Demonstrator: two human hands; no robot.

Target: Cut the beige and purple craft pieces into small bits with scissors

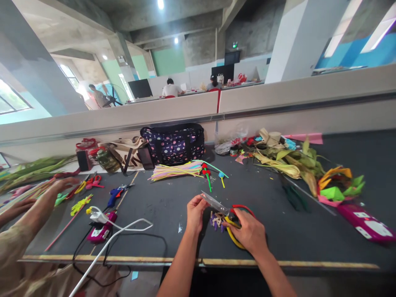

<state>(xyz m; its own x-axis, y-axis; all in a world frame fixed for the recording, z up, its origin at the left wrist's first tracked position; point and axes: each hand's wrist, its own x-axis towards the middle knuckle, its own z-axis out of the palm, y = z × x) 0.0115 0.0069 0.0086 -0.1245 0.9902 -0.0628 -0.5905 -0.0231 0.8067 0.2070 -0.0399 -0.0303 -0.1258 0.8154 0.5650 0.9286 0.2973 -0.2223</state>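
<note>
A dark grey table (pixel 278 231) fills the lower half of the view, with a pale partition wall running behind it. At nine o'clock, a co-worker's arm (pixel 40 202) stretches across the table over long green stems. At two o'clock lies a heap of green and yellow leaves (pixel 287 165) mixed with bright paper scraps. At twelve o'clock, against the wall, stands a dark polka-dot bag (pixel 173 144). Just in front of it lies a bundle of pastel sticks (pixel 176 170).

At six o'clock, near the table's front edge, are the wearer's own two hands. The right hand (pixel 250 233) is closed around the red and yellow handles of a pair of scissors (pixel 216 204), whose blades point toward ten o'clock. The left hand (pixel 195 212) sits just beside the blade tips with its fingers curled. Whether it grips anything cannot be told. Under the blades, between both hands, lies a small cluster of purple pieces (pixel 216 220) on the table.
</note>
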